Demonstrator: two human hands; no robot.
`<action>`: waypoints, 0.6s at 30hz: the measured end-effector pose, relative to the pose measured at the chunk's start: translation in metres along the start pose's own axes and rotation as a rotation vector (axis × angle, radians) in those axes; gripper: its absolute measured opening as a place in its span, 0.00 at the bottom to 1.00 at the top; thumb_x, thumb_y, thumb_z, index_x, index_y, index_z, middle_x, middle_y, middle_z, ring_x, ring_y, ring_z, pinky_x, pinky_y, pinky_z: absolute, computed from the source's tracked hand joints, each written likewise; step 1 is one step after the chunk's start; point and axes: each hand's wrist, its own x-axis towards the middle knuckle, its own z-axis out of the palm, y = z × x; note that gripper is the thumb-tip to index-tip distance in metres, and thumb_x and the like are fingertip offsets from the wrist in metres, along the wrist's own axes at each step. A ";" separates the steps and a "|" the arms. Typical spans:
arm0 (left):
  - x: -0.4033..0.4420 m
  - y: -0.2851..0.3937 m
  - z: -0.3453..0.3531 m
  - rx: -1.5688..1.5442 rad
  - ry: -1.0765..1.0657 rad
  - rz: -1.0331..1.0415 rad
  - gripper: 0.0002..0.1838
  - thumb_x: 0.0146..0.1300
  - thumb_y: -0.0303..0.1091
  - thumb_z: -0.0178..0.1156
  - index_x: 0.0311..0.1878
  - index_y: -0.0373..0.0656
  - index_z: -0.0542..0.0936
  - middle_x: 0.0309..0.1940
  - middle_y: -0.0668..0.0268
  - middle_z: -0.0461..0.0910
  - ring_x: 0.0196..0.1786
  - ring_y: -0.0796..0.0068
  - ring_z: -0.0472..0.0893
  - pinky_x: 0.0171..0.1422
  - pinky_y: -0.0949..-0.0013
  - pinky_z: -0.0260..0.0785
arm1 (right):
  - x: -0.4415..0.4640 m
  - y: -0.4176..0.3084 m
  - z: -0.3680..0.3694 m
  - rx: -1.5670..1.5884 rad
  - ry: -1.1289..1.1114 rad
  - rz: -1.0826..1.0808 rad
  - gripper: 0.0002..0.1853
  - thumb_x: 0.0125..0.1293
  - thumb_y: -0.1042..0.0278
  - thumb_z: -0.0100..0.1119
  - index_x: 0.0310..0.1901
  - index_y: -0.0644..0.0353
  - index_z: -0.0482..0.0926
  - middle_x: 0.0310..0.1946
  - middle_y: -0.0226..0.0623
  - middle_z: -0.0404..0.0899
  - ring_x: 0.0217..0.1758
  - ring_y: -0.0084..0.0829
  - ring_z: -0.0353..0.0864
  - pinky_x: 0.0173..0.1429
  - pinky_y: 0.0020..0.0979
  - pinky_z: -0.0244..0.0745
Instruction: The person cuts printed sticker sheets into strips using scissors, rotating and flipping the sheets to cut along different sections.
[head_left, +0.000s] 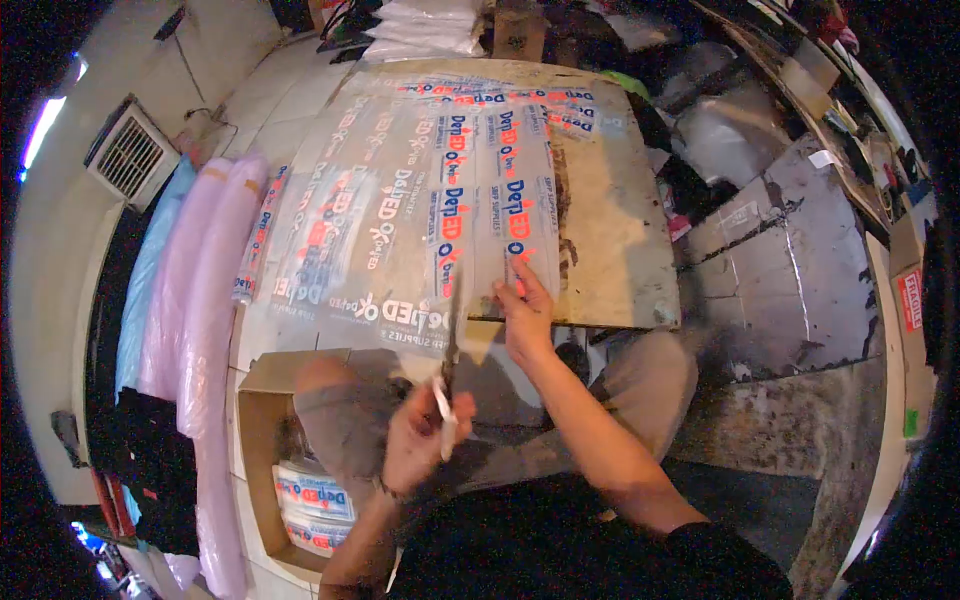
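Note:
My left hand (425, 440) is closed around a white-handled bladed tool (446, 420). Its dark, narrow blade points away from me, across the near edge of the plastic; motion blur hides whether it is a knife or scissors. My right hand (525, 310) pinches the near edge of a clear plastic sheet (485, 225) printed in blue and red, right of the blade. This sheet lies over a worn wooden board (610, 230). Left of the blade, more clear plastic with white print (390, 240) covers the board and hangs over its near edge.
Long rolls in lilac plastic (180, 290) lean along the left wall. By my left knee, a cardboard box (262, 460) contains printed plastic bundles (315, 505). White packs (425, 30) are stacked behind the board. Grey sheeting (780, 260) covers the floor at right.

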 end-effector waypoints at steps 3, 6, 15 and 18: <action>-0.025 -0.042 0.007 -0.236 0.030 -0.207 0.27 0.65 0.23 0.61 0.65 0.37 0.64 0.54 0.50 0.78 0.52 0.65 0.81 0.57 0.65 0.79 | 0.001 0.006 0.003 -0.096 -0.003 -0.063 0.30 0.63 0.80 0.61 0.67 0.66 0.67 0.57 0.39 0.76 0.50 0.26 0.79 0.53 0.29 0.76; -0.015 -0.054 0.011 -0.346 0.062 -0.317 0.24 0.67 0.24 0.60 0.64 0.37 0.65 0.54 0.51 0.78 0.52 0.65 0.82 0.57 0.65 0.79 | -0.005 -0.001 0.007 -0.078 -0.018 -0.092 0.31 0.63 0.81 0.61 0.68 0.67 0.65 0.56 0.39 0.77 0.47 0.24 0.80 0.53 0.28 0.76; 0.026 -0.040 0.028 -0.041 0.036 -0.122 0.22 0.65 0.28 0.64 0.60 0.40 0.71 0.50 0.61 0.82 0.45 0.75 0.84 0.44 0.72 0.79 | -0.004 -0.001 0.004 -0.108 -0.029 -0.138 0.30 0.61 0.81 0.63 0.66 0.68 0.68 0.63 0.44 0.72 0.57 0.29 0.76 0.59 0.28 0.73; 0.032 -0.040 0.028 -0.008 0.037 -0.115 0.23 0.65 0.30 0.64 0.62 0.40 0.71 0.50 0.62 0.83 0.46 0.74 0.84 0.43 0.72 0.79 | -0.004 0.003 0.002 -0.142 -0.026 -0.155 0.30 0.62 0.81 0.62 0.67 0.66 0.68 0.60 0.42 0.74 0.50 0.25 0.78 0.54 0.26 0.75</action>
